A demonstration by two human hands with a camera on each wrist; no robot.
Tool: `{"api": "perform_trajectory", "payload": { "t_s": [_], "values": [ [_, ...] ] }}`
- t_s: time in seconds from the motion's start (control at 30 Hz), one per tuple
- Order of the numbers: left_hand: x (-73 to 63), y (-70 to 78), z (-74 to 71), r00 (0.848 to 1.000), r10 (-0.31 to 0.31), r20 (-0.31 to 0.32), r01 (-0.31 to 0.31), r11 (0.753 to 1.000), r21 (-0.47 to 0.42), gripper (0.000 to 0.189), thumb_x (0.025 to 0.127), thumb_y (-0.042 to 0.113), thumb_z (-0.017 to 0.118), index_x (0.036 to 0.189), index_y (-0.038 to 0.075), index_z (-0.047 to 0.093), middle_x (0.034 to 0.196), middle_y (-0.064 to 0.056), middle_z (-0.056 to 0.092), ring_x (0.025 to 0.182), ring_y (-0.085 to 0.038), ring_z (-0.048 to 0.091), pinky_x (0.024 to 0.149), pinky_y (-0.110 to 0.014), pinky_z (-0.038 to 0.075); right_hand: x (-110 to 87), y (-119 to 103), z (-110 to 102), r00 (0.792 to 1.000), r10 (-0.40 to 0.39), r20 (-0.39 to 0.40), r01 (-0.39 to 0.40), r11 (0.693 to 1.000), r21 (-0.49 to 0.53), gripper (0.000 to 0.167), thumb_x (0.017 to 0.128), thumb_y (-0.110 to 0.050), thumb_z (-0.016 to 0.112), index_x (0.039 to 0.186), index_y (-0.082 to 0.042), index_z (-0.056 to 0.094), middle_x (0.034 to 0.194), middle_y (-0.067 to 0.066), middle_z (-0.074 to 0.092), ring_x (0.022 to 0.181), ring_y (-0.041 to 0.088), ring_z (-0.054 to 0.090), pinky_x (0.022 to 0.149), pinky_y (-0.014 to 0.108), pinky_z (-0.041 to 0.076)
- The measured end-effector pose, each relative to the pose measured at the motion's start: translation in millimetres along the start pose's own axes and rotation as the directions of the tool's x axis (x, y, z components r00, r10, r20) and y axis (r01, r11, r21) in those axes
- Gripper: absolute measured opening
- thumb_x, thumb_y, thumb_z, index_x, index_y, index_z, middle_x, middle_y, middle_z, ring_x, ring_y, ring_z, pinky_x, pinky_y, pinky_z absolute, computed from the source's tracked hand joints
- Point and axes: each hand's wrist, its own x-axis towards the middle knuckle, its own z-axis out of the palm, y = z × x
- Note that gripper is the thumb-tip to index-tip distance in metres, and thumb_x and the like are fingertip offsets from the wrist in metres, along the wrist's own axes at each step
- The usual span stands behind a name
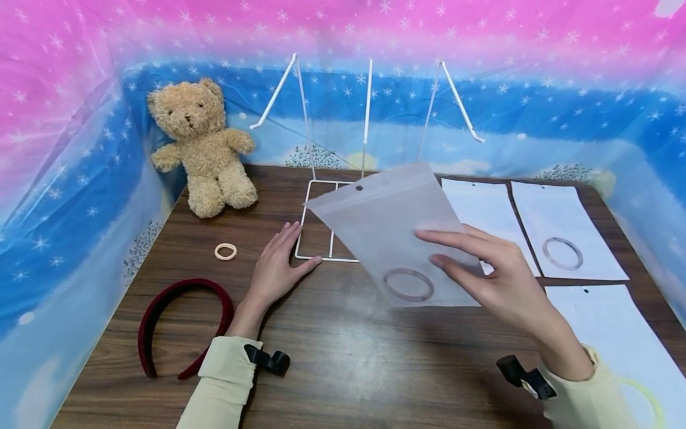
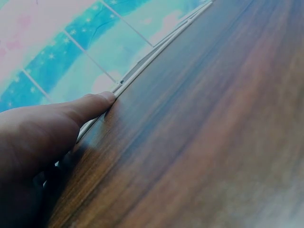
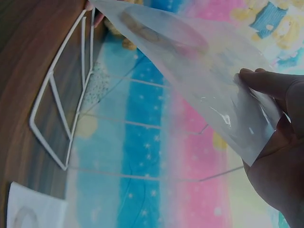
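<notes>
My right hand point(image 1: 498, 268) pinches a frosted zip bag point(image 1: 386, 232) by its right side, between thumb and fingers. The bag is tilted above the table, with a greyish-pink bangle point(image 1: 415, 298) lying in its lower part. Behind it stands a white wire display rack point(image 1: 300, 223) with three uprights, the outer two ending in angled arms. The bag hides the right part of the rack's base. My left hand point(image 1: 276, 265) lies flat by the base's front left corner, and its thumb point(image 2: 102, 99) touches the white frame in the left wrist view.
Frosted bags point(image 1: 471, 202) lie on the right, one with a pale bangle point(image 1: 546, 253), another with a yellow-green ring point(image 1: 652, 402). A teddy bear point(image 1: 200, 143) sits at the back left. Nearer are a small beige ring point(image 1: 218, 255) and a dark red headband point(image 1: 145, 336).
</notes>
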Motion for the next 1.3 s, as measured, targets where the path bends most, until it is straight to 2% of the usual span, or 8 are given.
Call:
{"api": "perform_trajectory", "payload": {
  "t_s": [0.13, 0.33, 0.57, 0.73, 0.83, 1.07, 1.3],
  "values": [
    [0.0, 0.0, -0.5, 1.000, -0.001, 0.001, 0.001, 1.000, 0.003, 0.084, 0.085, 0.054, 0.071, 0.148, 0.007, 0.043, 0.152, -0.009, 0.040, 0.144, -0.024, 0.027, 0.115, -0.047, 0.024, 12.9, -1, 6, 1.000, -0.017, -0.018, 0.018, 0.999, 0.041, 0.052, 0.077, 0.022, 0.069, 0.124, -0.001, 0.067, 0.123, 0.010, 0.066, 0.114, 0.023, 0.061, 0.089, 0.026, 0.051],
    [-0.7, 1.5, -2.2, 1.000, -0.003, 0.015, 0.003, 1.000, 0.009, 0.084, 0.086, 0.053, 0.070, 0.149, 0.006, 0.041, 0.154, -0.008, 0.038, 0.144, -0.023, 0.026, 0.115, -0.047, 0.023, 31.2, 2, 21, 0.995, -0.088, -0.037, 0.092, 0.989, 0.112, 0.049, 0.078, 0.023, 0.067, 0.123, 0.003, 0.066, 0.124, 0.013, 0.065, 0.112, 0.025, 0.061, 0.085, 0.029, 0.052],
    [-0.8, 2.3, -2.8, 1.000, -0.003, 0.018, 0.002, 1.000, 0.012, 0.084, 0.087, 0.054, 0.069, 0.150, 0.007, 0.040, 0.154, -0.009, 0.037, 0.145, -0.023, 0.025, 0.116, -0.046, 0.023, 50.6, 3, 36, 0.984, -0.176, -0.038, 0.180, 0.975, 0.129, 0.045, 0.079, 0.022, 0.068, 0.121, 0.006, 0.065, 0.122, 0.016, 0.066, 0.114, 0.027, 0.061, 0.095, 0.036, 0.049],
    [-1.0, 1.6, -2.4, 0.999, 0.050, -0.016, -0.050, 0.999, 0.001, 0.082, 0.086, 0.052, 0.071, 0.149, 0.009, 0.042, 0.152, -0.010, 0.040, 0.144, -0.026, 0.027, 0.115, -0.047, 0.024, 63.5, 2, 44, 0.976, -0.210, -0.050, 0.215, 0.968, 0.131, 0.043, 0.079, 0.021, 0.068, 0.120, 0.008, 0.065, 0.121, 0.017, 0.066, 0.113, 0.026, 0.061, 0.103, 0.040, 0.043],
    [-0.9, 0.0, -1.6, 0.997, 0.074, -0.022, -0.074, 0.997, -0.006, 0.079, 0.086, 0.049, 0.072, 0.149, 0.011, 0.042, 0.151, -0.009, 0.041, 0.144, -0.026, 0.027, 0.115, -0.049, 0.024, 71.2, 1, 48, 0.974, -0.222, -0.053, 0.227, 0.966, 0.125, 0.043, 0.080, 0.020, 0.068, 0.120, 0.008, 0.065, 0.121, 0.018, 0.065, 0.114, 0.026, 0.061, 0.105, 0.041, 0.042],
    [-1.1, -1.9, -0.8, 0.996, 0.089, -0.023, -0.089, 0.996, 0.003, 0.075, 0.085, 0.042, 0.075, 0.146, 0.009, 0.046, 0.149, -0.012, 0.044, 0.142, -0.029, 0.030, 0.114, -0.050, 0.026, 87.8, -3, 55, 0.974, -0.227, -0.026, 0.228, 0.966, 0.119, 0.043, 0.083, 0.018, 0.067, 0.124, 0.005, 0.063, 0.126, 0.016, 0.063, 0.122, 0.023, 0.056, 0.097, 0.037, 0.048],
    [-0.5, -3.5, -0.5, 0.991, 0.122, -0.045, -0.123, 0.992, -0.009, 0.073, 0.084, 0.038, 0.077, 0.145, 0.009, 0.047, 0.148, -0.011, 0.045, 0.141, -0.030, 0.032, 0.114, -0.051, 0.026, 96.2, -6, 60, 0.976, -0.216, 0.004, 0.214, 0.969, 0.124, 0.044, 0.084, 0.016, 0.066, 0.126, 0.004, 0.062, 0.127, 0.014, 0.063, 0.119, 0.020, 0.057, 0.093, 0.036, 0.049]
  ]
}}
